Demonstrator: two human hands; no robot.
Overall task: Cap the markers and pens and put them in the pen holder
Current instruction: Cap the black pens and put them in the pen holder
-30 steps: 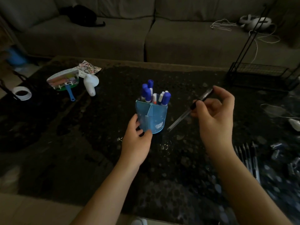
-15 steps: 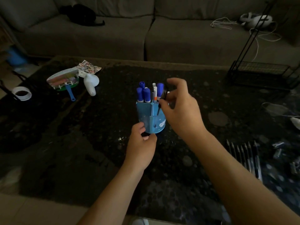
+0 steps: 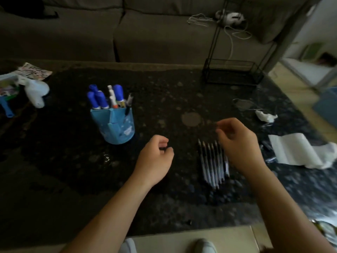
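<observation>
The blue pen holder stands left of centre on the dark table, with several blue-capped markers and one slim dark pen upright in it. A row of several slim pens lies side by side on the table, tips pointing away from me. My right hand hovers over the right end of that row with loosely curled fingers and holds nothing. My left hand floats between the holder and the row, also loosely curled and apparently empty. The image is motion-blurred.
A white plastic bag and a crumpled tissue lie to the right. A black wire rack stands at the back right. A white object and a sticker sheet lie at the far left. A sofa runs behind the table.
My right hand dropped the dark pen into the holder and moved right, over the row of pens. My left hand let go of the holder and drew back. The view shifted right.
</observation>
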